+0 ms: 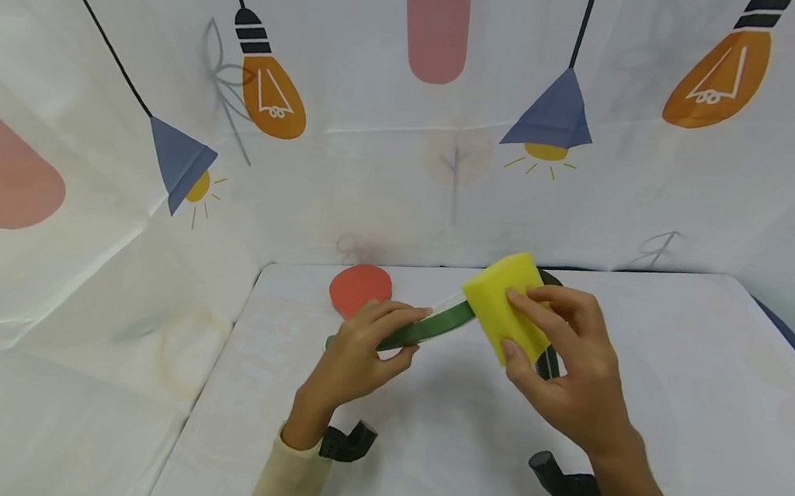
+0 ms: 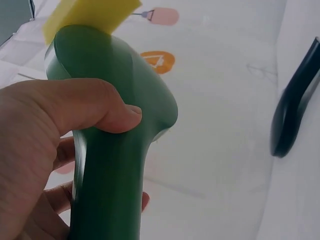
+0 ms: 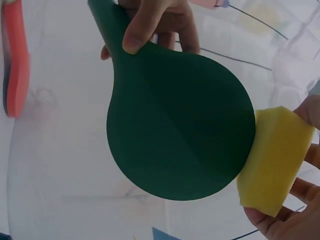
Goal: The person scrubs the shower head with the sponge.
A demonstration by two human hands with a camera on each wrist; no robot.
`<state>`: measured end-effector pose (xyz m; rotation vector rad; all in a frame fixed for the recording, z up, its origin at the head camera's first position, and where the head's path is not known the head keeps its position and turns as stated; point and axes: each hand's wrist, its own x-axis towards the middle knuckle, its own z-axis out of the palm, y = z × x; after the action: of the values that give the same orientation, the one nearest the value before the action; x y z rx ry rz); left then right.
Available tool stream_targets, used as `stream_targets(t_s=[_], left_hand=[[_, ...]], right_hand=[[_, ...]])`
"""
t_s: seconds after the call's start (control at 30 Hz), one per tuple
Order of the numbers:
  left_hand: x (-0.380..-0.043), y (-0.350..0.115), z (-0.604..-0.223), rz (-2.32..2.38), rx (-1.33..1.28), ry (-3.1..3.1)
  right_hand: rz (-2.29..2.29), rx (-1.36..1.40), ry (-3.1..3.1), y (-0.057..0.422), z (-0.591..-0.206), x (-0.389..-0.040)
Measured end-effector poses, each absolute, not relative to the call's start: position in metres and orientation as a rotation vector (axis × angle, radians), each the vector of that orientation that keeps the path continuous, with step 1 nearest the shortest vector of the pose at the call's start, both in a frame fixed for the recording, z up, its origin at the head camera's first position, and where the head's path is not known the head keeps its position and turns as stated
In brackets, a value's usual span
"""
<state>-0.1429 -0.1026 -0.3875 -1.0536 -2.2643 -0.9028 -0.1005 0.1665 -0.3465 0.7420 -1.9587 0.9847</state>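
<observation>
My left hand [image 1: 362,346] grips the handle of a green paddle-shaped utensil [image 1: 440,325], which looks thin from the side in the head view. The right wrist view shows its broad round head [image 3: 180,125]. In the left wrist view, the left thumb [image 2: 107,107] lies across its neck. A yellow sponge [image 1: 506,295] is pinched between the thumb and fingers of my right hand [image 1: 578,363]. One end of the sponge [image 3: 275,160] meets the rim of the green head, opposite the handle side. Both are held up above the white table.
A red rounded piece [image 1: 361,288] lies at the back left of the white table [image 1: 436,469]. A dark utensil [image 2: 290,107] is mostly hidden behind the sponge and right hand in the head view. A printed cloth wall [image 1: 375,176] stands behind the table.
</observation>
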Motion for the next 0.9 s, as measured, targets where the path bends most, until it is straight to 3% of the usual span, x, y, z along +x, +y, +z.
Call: stream_targets(t_s=[0.4, 0.9], left_hand=[[-0.142, -0.097, -0.386, -0.766, -1.014, -2.289], [-0.138, -0.092, -0.391, -0.772, -1.014, -2.340]], right_hand=[[0.690, 0.869, -1.809, 0.155, -0.346, -0.107], [0.799, 0.592, -1.958, 0.191, -0.356, -0.129]])
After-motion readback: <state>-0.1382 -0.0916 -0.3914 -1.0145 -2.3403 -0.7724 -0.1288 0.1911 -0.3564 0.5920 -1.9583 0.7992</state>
